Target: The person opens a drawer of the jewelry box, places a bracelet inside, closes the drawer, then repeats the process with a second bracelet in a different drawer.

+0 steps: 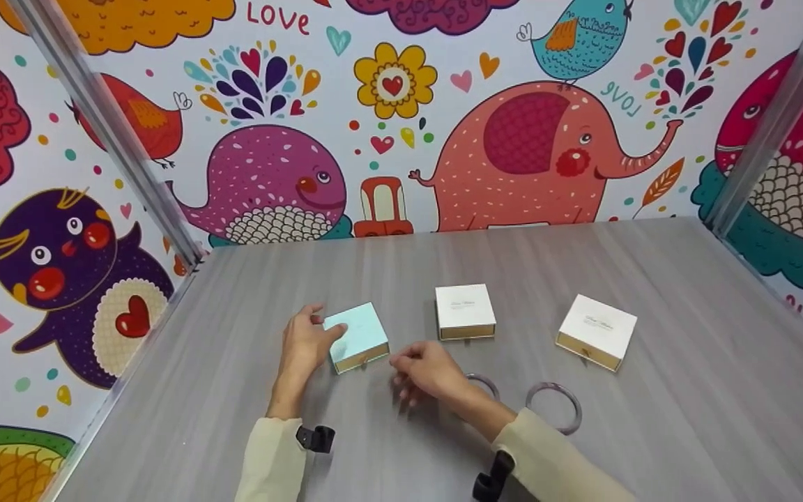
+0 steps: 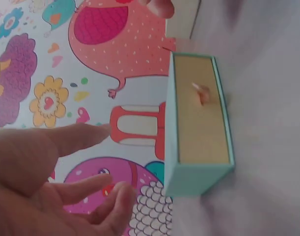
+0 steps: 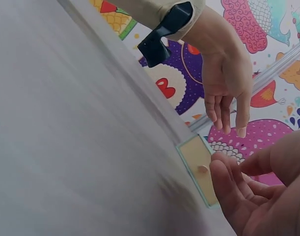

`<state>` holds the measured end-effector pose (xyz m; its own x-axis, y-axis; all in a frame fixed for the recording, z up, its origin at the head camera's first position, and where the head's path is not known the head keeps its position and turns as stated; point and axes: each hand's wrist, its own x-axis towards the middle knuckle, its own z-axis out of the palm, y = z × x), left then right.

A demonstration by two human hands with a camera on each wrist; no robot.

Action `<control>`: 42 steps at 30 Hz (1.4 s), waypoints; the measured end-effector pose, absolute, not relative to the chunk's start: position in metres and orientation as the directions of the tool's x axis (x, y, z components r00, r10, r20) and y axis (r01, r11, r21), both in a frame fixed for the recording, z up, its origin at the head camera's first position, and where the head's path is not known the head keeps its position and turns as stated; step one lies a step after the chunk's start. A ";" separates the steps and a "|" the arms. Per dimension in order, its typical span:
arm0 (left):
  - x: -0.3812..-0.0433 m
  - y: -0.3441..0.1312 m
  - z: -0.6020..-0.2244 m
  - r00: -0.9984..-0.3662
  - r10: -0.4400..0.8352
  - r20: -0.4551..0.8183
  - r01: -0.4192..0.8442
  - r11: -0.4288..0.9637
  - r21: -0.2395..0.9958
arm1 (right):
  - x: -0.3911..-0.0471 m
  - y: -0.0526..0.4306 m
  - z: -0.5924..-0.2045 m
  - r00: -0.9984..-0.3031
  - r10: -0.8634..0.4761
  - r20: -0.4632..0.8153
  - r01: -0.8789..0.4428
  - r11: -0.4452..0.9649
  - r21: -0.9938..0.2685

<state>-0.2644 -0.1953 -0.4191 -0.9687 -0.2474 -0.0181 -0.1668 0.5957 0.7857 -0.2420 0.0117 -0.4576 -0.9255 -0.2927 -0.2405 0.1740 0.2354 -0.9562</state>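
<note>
A mint-green box (image 1: 363, 331) with a gold drawer front and a small pull tab stands on the table, left of the middle. Over its left side hovers my left hand (image 1: 304, 341), fingers relaxed; the left wrist view shows a gap between this hand (image 2: 56, 182) and the box (image 2: 201, 118). My right hand (image 1: 429, 369) is in the air just right of the box's front, fingers loosely bent around nothing. Behind my right wrist lies a bangle (image 1: 483, 381), partly covered by the arm. Another bangle (image 1: 574, 404) lies flat to its right.
Two white boxes with gold drawer fronts stand farther right: one white box (image 1: 461, 307) near the middle, the other white box (image 1: 597, 324) turned at an angle. A patterned wall (image 1: 387, 146) bounds the grey table (image 1: 269, 272) at the back and both sides.
</note>
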 end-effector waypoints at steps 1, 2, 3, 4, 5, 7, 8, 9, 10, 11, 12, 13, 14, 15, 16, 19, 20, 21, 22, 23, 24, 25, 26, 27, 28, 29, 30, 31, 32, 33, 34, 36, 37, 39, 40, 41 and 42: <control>-0.265 -0.193 -0.418 -0.972 -0.236 -0.014 -0.157 0.598 0.786 | -0.242 0.015 -0.456 -0.927 -0.288 -0.239 0.174 0.236 -0.956; -0.265 -0.190 -0.417 -0.975 -0.224 -0.011 -0.147 0.600 0.787 | -0.243 0.018 -0.455 -0.930 -0.284 -0.231 0.164 0.240 -0.957; -0.266 -0.188 -0.416 -0.977 -0.212 -0.009 -0.137 0.601 0.788 | -0.243 0.021 -0.453 -0.933 -0.280 -0.226 0.159 0.245 -0.957; -0.266 -0.185 -0.416 -0.979 -0.201 -0.009 -0.130 0.601 0.789 | -0.243 0.025 -0.452 -0.936 -0.276 -0.221 0.152 0.250 -0.956; -0.267 -0.183 -0.415 -0.981 -0.192 -0.012 -0.126 0.599 0.790 | -0.244 0.028 -0.452 -0.939 -0.271 -0.213 0.143 0.255 -0.956; -0.268 -0.179 -0.414 -0.984 -0.179 -0.015 -0.119 0.593 0.796 | -0.246 0.034 -0.451 -0.947 -0.262 -0.186 0.114 0.267 -0.957; -0.269 -0.176 -0.414 -0.984 -0.175 -0.014 -0.116 0.590 0.799 | -0.247 0.037 -0.450 -0.951 -0.255 -0.172 0.100 0.274 -0.957; -0.269 -0.174 -0.414 -0.985 -0.171 -0.011 -0.111 0.587 0.802 | -0.247 0.039 -0.450 -0.955 -0.247 -0.164 0.093 0.276 -0.957; -0.270 -0.171 -0.413 -0.986 -0.168 -0.007 -0.105 0.584 0.805 | -0.248 0.042 -0.449 -0.959 -0.238 -0.156 0.086 0.278 -0.957; -0.271 -0.169 -0.413 -0.986 -0.166 -0.007 -0.103 0.578 0.809 | -0.249 0.044 -0.448 -0.962 -0.229 -0.147 0.080 0.278 -0.957; -0.272 -0.166 -0.413 -0.987 -0.163 -0.008 -0.101 0.572 0.814 | -0.250 0.046 -0.447 -0.966 -0.217 -0.141 0.077 0.279 -0.957; -0.273 -0.163 -0.413 -0.987 -0.161 -0.008 -0.099 0.567 0.818 | -0.250 0.048 -0.446 -0.969 -0.204 -0.136 0.076 0.279 -0.957; -0.273 -0.160 -0.413 -0.987 -0.158 -0.002 -0.091 0.563 0.821 | -0.251 0.050 -0.445 -0.973 -0.188 -0.135 0.079 0.278 -0.957; -0.274 -0.157 -0.412 -0.988 -0.156 0.007 -0.082 0.560 0.824 | -0.252 0.052 -0.443 -0.976 -0.171 -0.135 0.083 0.279 -0.957; -0.275 -0.154 -0.412 -0.988 -0.154 0.016 -0.074 0.560 0.825 | -0.253 0.054 -0.442 -0.979 -0.154 -0.137 0.090 0.280 -0.956; -0.278 -0.145 -0.414 -0.988 -0.149 0.047 -0.045 0.560 0.828 | -0.256 0.060 -0.439 -0.983 -0.106 -0.149 0.115 0.277 -0.954; -0.278 -0.142 -0.415 -0.987 -0.152 0.060 -0.036 0.561 0.827 | -0.258 0.062 -0.439 -0.984 -0.094 -0.152 0.121 0.278 -0.953; -0.279 -0.139 -0.416 -0.985 -0.159 0.073 -0.030 0.562 0.826 | -0.259 0.064 -0.439 -0.984 -0.084 -0.155 0.126 0.281 -0.951; -0.280 -0.136 -0.418 -0.983 -0.164 0.081 -0.026 0.563 0.826 | -0.260 0.066 -0.440 -0.985 -0.073 -0.157 0.131 0.284 -0.950; -0.280 -0.133 -0.420 -0.982 -0.169 0.089 -0.022 0.561 0.827 | -0.260 0.069 -0.441 -0.986 -0.061 -0.157 0.133 0.290 -0.948; -0.281 -0.129 -0.422 -0.980 -0.173 0.100 -0.016 0.563 0.826 | -0.260 0.071 -0.442 -0.987 -0.045 -0.155 0.134 0.303 -0.944; -0.282 -0.125 -0.424 -0.978 -0.178 0.108 -0.012 0.564 0.825 | -0.261 0.073 -0.443 -0.988 -0.031 -0.152 0.135 0.312 -0.941; -0.283 -0.122 -0.426 -0.977 -0.179 0.119 -0.004 0.567 0.824 | -0.261 0.076 -0.445 -0.989 -0.017 -0.147 0.134 0.321 -0.938; -0.284 -0.118 -0.428 -0.976 -0.177 0.127 0.003 0.571 0.821 | -0.261 0.078 -0.446 -0.990 -0.006 -0.142 0.132 0.329 -0.935; -0.285 -0.115 -0.429 -0.976 -0.172 0.131 0.008 0.575 0.818 | -0.261 0.081 -0.447 -0.990 0.003 -0.138 0.131 0.332 -0.934; -0.286 -0.111 -0.430 -0.977 -0.168 0.134 0.012 0.579 0.815 | -0.261 0.083 -0.449 -0.991 0.009 -0.135 0.130 0.334 -0.934; -0.286 -0.108 -0.431 -0.977 -0.162 0.135 0.016 0.582 0.813 | -0.262 0.085 -0.450 -0.991 0.009 -0.134 0.129 0.330 -0.935; -0.287 -0.105 -0.432 -0.979 -0.157 0.134 0.017 0.586 0.810 | -0.263 0.086 -0.451 -0.991 0.007 -0.132 0.128 0.325 -0.937; -0.287 -0.102 -0.433 -0.980 -0.151 0.131 0.017 0.591 0.807 | -0.263 0.088 -0.452 -0.991 0.005 -0.134 0.128 0.322 -0.938; -0.288 -0.099 -0.433 -0.981 -0.145 0.129 0.017 0.598 0.801 | -0.264 0.089 -0.454 -0.990 0.004 -0.139 0.134 0.318 -0.938; -0.289 -0.096 -0.433 -0.982 -0.139 0.126 0.016 0.605 0.796 | -0.265 0.091 -0.455 -0.989 0.006 -0.146 0.141 0.317 -0.938; -0.290 -0.089 -0.433 -0.984 -0.127 0.121 0.017 0.621 0.784 | -0.266 0.093 -0.457 -0.987 0.018 -0.158 0.155 0.319 -0.935; -0.291 -0.086 -0.433 -0.985 -0.123 0.119 0.016 0.628 0.778 | -0.267 0.095 -0.458 -0.986 0.024 -0.163 0.162 0.324 -0.932; -0.292 -0.080 -0.434 -0.986 -0.119 0.116 0.015 0.631 0.775 | -0.269 0.097 -0.460 -0.985 0.036 -0.168 0.170 0.328 -0.929; -0.292 -0.078 -0.434 -0.987 -0.116 0.115 0.016 0.633 0.774 | -0.270 0.098 -0.461 -0.985 0.042 -0.168 0.172 0.332 -0.928; -0.293 -0.075 -0.434 -0.988 -0.109 0.105 0.013 0.629 0.777 | -0.271 0.099 -0.462 -0.985 0.048 -0.167 0.174 0.333 -0.927; -0.293 -0.073 -0.434 -0.991 -0.099 0.092 0.010 0.625 0.781 | -0.272 0.100 -0.463 -0.985 0.049 -0.167 0.174 0.335 -0.926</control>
<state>-0.2932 -0.0726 -0.4344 -0.9907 -0.0995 0.0923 0.0100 0.6251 0.7805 -0.2718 0.1004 -0.4631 -0.9847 0.0492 -0.1670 0.1738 0.3350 -0.9260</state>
